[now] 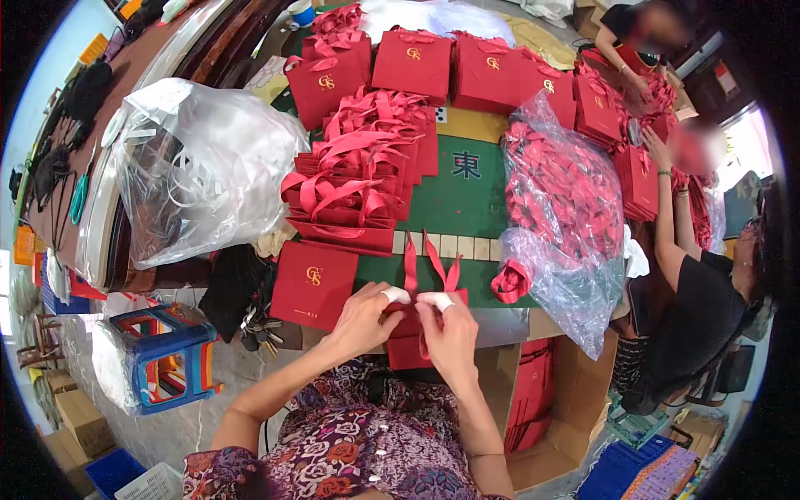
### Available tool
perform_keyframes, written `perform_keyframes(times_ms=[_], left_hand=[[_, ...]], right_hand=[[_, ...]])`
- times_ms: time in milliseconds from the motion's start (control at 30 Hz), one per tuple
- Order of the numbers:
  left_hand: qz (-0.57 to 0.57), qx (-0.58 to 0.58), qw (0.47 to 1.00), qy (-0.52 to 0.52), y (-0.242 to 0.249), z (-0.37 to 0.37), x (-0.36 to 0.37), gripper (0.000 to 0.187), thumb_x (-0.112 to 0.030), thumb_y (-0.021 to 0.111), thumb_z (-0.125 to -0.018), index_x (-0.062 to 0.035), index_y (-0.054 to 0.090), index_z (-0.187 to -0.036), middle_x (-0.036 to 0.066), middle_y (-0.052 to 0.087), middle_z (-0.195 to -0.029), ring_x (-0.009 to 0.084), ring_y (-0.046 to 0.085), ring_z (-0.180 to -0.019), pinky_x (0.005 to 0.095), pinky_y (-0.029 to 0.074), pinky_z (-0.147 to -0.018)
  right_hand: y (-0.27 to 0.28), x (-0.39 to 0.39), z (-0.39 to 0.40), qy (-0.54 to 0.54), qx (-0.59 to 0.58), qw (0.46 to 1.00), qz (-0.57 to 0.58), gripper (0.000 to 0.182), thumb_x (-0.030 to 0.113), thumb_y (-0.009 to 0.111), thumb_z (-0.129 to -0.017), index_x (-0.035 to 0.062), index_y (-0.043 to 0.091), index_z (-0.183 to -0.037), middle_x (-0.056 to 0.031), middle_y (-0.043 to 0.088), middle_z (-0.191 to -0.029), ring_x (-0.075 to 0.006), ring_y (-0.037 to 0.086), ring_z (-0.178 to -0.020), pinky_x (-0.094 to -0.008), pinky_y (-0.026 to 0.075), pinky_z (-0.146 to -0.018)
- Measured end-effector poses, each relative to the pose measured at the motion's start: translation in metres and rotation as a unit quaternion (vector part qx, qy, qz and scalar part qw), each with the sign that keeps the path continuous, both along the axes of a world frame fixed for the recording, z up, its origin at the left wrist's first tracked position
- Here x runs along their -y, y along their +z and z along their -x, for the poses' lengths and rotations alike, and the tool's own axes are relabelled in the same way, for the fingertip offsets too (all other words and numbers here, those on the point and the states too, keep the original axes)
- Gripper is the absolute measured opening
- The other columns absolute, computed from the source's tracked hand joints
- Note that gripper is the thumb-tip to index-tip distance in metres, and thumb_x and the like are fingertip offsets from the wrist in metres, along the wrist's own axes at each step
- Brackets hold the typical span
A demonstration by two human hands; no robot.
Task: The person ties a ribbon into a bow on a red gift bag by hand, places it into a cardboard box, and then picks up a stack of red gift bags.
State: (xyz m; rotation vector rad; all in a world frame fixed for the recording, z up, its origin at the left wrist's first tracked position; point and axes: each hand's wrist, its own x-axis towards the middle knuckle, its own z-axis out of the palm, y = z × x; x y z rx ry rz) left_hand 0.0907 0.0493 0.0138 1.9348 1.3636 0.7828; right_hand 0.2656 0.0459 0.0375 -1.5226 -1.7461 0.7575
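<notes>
In front of my body a red paper gift bag [406, 351] is held between both hands, its red ribbon [439, 268] standing up over the table edge. My left hand [369, 317] is closed at the bag's left upper side, with a white wrap on one finger. My right hand [450, 332] pinches the right side and also has a white finger wrap. The fingertips hide where ribbon and bag meet. Left of them lies a flat red bag with a gold logo [314, 283]. Behind it stand rows of red bags with ribbon handles [362, 171].
A clear plastic sack of red ribbons [562, 183] lies right on the green table [471, 197]. A sack of white ribbons [200, 167] is at left. An open cardboard box [575, 400] holds red bags below. Two people work at the right side.
</notes>
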Motion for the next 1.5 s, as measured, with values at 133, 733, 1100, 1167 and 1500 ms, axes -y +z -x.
perform_keyframes(times_ms=[133,733,1100,1167,1500], left_hand=[[-0.031,-0.002,1.000,0.001,-0.002,-0.006,0.009,0.027,-0.008,0.072,-0.079,-0.0073,0.064,-0.104,0.014,0.061,-0.090,0.0352,0.059,-0.086,0.0435,0.050,-0.074],[-0.117,-0.037,0.991,-0.057,-0.001,-0.010,0.009,0.020,-0.006,0.072,-0.082,-0.0008,0.063,-0.098,0.015,0.063,-0.092,0.0343,0.060,-0.087,0.0420,0.051,-0.076],[0.010,0.051,0.999,0.011,0.006,-0.002,-0.009,0.021,-0.001,0.072,-0.079,-0.0039,0.061,-0.095,0.015,0.061,-0.078,0.0319,0.062,-0.078,0.0406,0.050,-0.066],[-0.005,0.058,0.998,-0.006,0.003,-0.005,0.000,0.020,-0.002,0.073,-0.079,-0.0044,0.061,-0.094,0.014,0.060,-0.076,0.0293,0.062,-0.075,0.0390,0.051,-0.064],[-0.072,0.013,0.995,0.062,0.003,-0.011,-0.010,0.026,-0.012,0.073,-0.081,-0.0049,0.067,-0.106,0.016,0.065,-0.091,0.0349,0.059,-0.091,0.0417,0.050,-0.079]], right_hand=[[0.007,-0.016,-0.011,0.035,0.083,0.994,-0.067,0.012,0.015,0.069,-0.086,0.0037,0.071,-0.089,-0.0118,0.064,-0.087,-0.0337,0.061,-0.081,-0.0432,0.047,-0.074],[-0.017,-0.067,-0.033,0.209,0.009,0.944,0.255,0.017,0.020,0.075,-0.074,0.0041,0.076,-0.079,-0.0066,0.071,-0.069,-0.0134,0.065,-0.063,-0.0310,0.050,-0.063],[-0.067,-0.052,-0.011,-0.018,-0.158,0.974,0.163,0.020,0.022,0.073,-0.078,0.0034,0.076,-0.084,-0.0066,0.069,-0.068,-0.0124,0.064,-0.063,-0.0304,0.049,-0.061],[-0.069,-0.068,-0.026,-0.066,-0.151,0.970,0.181,0.023,0.023,0.072,-0.083,0.0009,0.075,-0.089,-0.0044,0.070,-0.068,-0.0116,0.062,-0.062,-0.0295,0.048,-0.059],[-0.016,-0.043,-0.052,-0.102,-0.014,0.992,0.077,0.026,0.026,0.064,-0.094,0.0012,0.073,-0.096,-0.0162,0.069,-0.078,-0.0259,0.067,-0.067,-0.0374,0.050,-0.062]])
